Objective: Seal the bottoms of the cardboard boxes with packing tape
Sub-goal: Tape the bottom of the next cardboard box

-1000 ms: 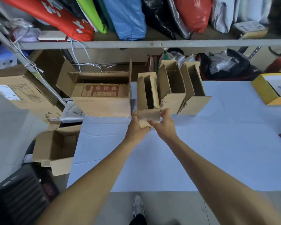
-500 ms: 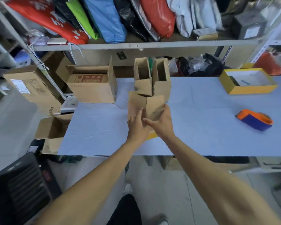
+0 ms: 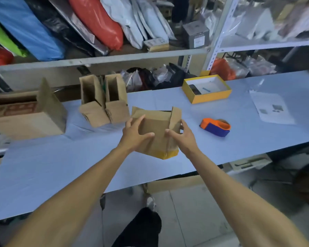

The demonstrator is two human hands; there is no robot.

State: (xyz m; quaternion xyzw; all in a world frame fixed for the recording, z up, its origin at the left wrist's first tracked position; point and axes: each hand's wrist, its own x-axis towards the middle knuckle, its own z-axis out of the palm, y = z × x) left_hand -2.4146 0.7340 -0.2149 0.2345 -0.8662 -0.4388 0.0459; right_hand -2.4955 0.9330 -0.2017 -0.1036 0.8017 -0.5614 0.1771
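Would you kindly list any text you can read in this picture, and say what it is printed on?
None is legible.
Large carton: red print, too blurred to read.
Paper sheet: dark printed patches, too small.
Grey box on the shelf: white label, unreadable.
Small box in both hands: no print visible.

The light is dim, flat and cool, giving everything a bluish cast. The pale tabletop (image 3: pixel 239 143) shows only faint, soft shadows and no hard glare. Motion blur smears the whole frame, worst on the shelf (image 3: pixel 103 59) and the bags at top right. Wide-angle distortion bows the edges and stretches the forearms.
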